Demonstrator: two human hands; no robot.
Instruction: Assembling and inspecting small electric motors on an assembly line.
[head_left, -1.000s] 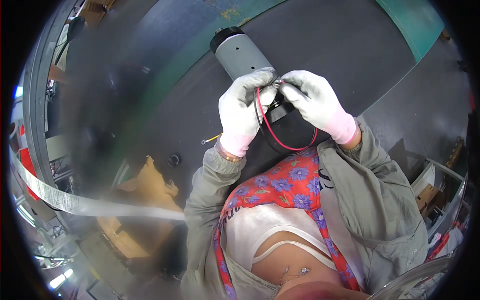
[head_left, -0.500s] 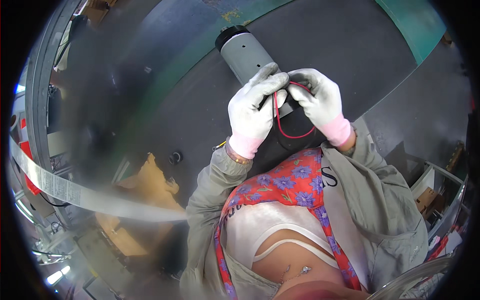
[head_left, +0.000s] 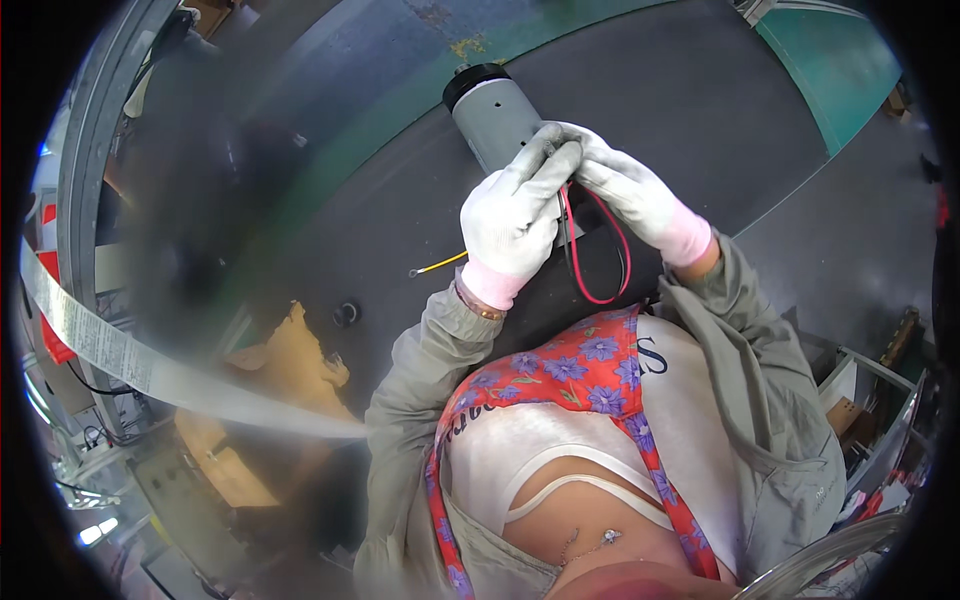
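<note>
A grey cylindrical motor (head_left: pixel 492 115) with a black end cap lies on the dark work surface, pointing away from me. Over its near part my left hand (head_left: pixel 512 215) and my right hand (head_left: pixel 635 195), both in white gloves with grey fingertips, meet fingertip to fingertip. A red wire (head_left: pixel 602 301) hangs from their pinched fingers in a loop, with a black wire (head_left: pixel 571 240) alongside. The exact spot of the grip is hidden by the fingers. To the left of my left wrist, a yellow wire (head_left: pixel 442 264) with a ring terminal sticks out.
A dark cylindrical part (head_left: pixel 625 265) lies close to my body under the wires. Left of my arm are a small black ring-shaped part (head_left: pixel 346 314) and crumpled brown paper (head_left: pixel 300 360). A pale printed strip (head_left: pixel 120 365) crosses the left side. A grey metal post (head_left: pixel 78 180) stands far left.
My right hand has turned and closed in against my left fingertips. The red wire loop has shifted right and hangs lower. More of the yellow wire shows beside my left wrist.
</note>
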